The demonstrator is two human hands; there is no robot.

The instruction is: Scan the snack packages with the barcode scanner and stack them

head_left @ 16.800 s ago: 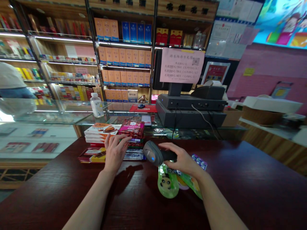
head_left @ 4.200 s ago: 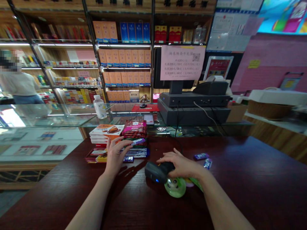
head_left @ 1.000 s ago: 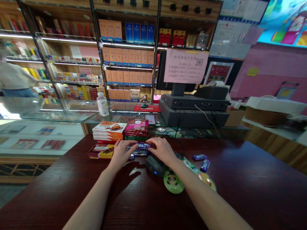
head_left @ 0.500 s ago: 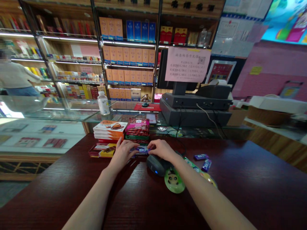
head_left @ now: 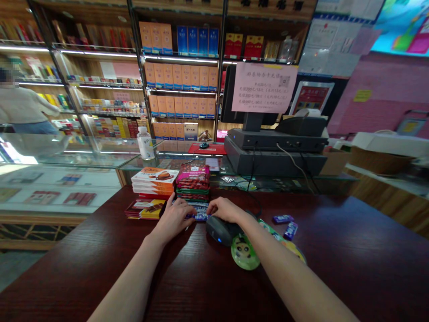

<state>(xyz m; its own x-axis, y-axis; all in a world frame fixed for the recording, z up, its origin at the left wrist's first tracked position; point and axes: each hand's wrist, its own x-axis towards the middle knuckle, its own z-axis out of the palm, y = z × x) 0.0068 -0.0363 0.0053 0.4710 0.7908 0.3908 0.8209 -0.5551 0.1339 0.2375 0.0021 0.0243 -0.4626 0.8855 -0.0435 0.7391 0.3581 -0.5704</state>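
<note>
Between my two hands lies a small purple-wrapped bar (head_left: 201,217), low at the front of a row of similar wrapped bars (head_left: 201,209). My left hand (head_left: 176,217) has its fingers closed on the bar's left end, and my right hand (head_left: 224,209) pinches the right end. Directly behind are stacked pink, green and red bags (head_left: 193,179). To the left, white-and-orange boxes (head_left: 156,179) are piled above flat yellow and red packs (head_left: 146,209). Two more purple bars (head_left: 282,218) lie loose on the right.
A dark scanner-like device (head_left: 219,230) stands close to my right wrist, beside a green panda-print item (head_left: 246,252) partly under my forearm. Beyond the wooden counter (head_left: 187,277) are a glass case, a bottle (head_left: 145,144) and a register (head_left: 275,156). A person (head_left: 25,105) stands far left.
Both hands have drawn the purple bar slightly toward me, and more of the similar bars behind it now shows. The view has shifted a little.
</note>
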